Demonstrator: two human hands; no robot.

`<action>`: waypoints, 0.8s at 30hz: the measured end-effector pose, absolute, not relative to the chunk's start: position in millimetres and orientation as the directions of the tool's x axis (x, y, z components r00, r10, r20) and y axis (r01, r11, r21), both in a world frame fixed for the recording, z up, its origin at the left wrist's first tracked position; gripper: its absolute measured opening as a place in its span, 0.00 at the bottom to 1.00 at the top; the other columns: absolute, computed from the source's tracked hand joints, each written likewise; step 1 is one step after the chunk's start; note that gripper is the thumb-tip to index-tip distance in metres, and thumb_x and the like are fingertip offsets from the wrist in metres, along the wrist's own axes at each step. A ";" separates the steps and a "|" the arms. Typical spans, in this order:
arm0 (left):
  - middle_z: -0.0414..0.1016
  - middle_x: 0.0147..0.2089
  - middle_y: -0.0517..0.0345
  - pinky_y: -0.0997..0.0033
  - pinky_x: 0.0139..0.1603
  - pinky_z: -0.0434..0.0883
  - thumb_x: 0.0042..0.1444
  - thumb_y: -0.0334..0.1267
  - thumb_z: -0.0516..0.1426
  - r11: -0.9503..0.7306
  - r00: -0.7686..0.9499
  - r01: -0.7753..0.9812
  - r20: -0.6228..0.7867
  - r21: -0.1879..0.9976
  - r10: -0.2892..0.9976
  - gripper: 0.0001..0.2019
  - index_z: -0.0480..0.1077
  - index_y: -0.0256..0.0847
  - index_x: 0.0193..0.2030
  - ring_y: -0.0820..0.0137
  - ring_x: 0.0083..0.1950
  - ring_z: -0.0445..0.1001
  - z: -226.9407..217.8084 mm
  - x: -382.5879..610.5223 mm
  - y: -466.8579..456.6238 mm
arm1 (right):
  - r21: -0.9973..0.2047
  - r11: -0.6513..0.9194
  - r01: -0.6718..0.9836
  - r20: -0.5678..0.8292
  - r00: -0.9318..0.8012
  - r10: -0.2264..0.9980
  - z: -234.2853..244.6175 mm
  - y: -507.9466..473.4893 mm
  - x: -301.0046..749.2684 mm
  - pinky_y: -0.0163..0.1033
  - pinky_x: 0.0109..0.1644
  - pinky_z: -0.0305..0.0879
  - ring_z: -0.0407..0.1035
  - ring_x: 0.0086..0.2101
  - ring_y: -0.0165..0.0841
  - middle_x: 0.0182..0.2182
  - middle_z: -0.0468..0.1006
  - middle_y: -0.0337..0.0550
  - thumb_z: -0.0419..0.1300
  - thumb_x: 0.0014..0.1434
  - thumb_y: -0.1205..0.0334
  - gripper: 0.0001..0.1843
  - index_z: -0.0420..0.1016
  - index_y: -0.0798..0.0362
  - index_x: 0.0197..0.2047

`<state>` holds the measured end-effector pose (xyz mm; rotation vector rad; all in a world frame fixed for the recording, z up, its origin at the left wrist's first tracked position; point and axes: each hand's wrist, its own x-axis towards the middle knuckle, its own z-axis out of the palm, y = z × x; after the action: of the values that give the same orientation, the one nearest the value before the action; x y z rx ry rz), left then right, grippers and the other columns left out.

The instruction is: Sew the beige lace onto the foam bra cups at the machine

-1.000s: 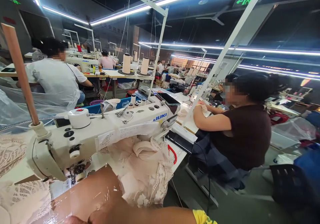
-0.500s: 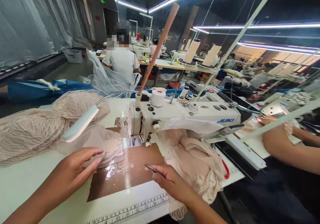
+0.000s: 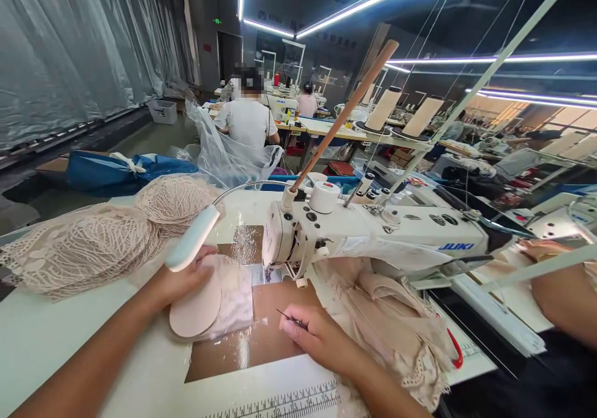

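Observation:
My left hand (image 3: 184,278) grips a beige padded cup piece (image 3: 205,306) lying on the brown plate (image 3: 261,343) just left of the needle of the white sewing machine (image 3: 373,237). My right hand (image 3: 317,337) rests on the plate in front of the machine, pinching thin metal tweezers (image 3: 291,320) that point toward the needle. A white gooseneck lamp (image 3: 192,239) hangs over my left hand. Beige lace fabric (image 3: 396,325) is bunched under the machine arm to the right.
Piles of beige lace pieces (image 3: 93,237) lie at the table's left. A ruler strip (image 3: 280,402) runs along the front edge. A co-worker's arm (image 3: 559,293) is at the right. Another person (image 3: 247,119) sits ahead at a machine. Thread cones (image 3: 382,110) stand behind.
My view swung left from the co-worker to the table in front of me. My left hand has taken hold of the padded cup piece and drawn it beside the needle; my right hand keeps the tweezers.

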<state>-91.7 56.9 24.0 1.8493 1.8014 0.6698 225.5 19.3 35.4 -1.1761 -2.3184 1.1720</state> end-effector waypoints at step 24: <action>0.61 0.66 0.51 0.57 0.63 0.62 0.47 0.52 0.63 -0.215 0.273 0.746 0.006 0.631 0.962 0.31 0.67 0.47 0.59 0.53 0.64 0.61 44.4 -60.0 27.1 | -0.916 0.097 0.389 -0.135 -0.528 0.839 17.0 36.8 192.6 0.32 0.29 0.51 0.54 0.25 0.26 0.23 0.60 0.32 0.56 0.52 0.67 0.01 0.69 0.53 0.31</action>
<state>-60.0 27.1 44.4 2.0326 1.5330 0.5515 192.6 36.8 17.0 -1.2000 -1.9575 1.4201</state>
